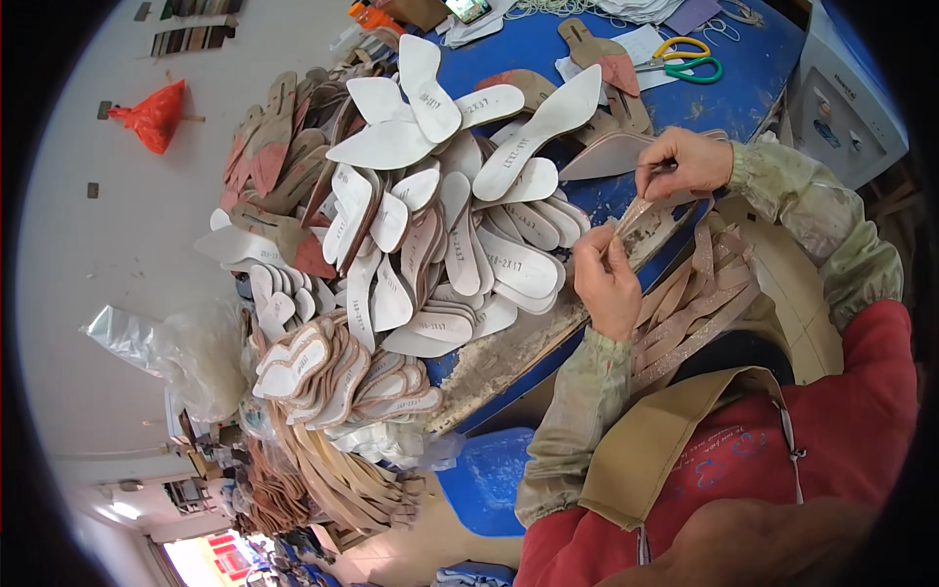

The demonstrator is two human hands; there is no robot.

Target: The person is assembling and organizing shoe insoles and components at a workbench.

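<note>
Between my two hands, over the front edge of the blue table, stretches a short piece of a glittery pinkish strip (634,211). My left hand (604,284) pinches its near end with thumb and finger. The far end is pinched by my right hand (685,161), fingers curled in. Below the hands, a bundle of long glittery beige-pink strips (699,298) hangs over my lap. Just left of my right hand lie some stacked insoles (606,157) at the table edge. A big heap of white-faced insoles (460,235) spreads to the left of my left hand.
Scissors (685,64) with yellow and green handles lie on the blue table (758,73) at the back. Brown and red sole pieces (279,137) are piled far left. A blue stool (489,479) stands below the table. A white box (846,98) is at the right.
</note>
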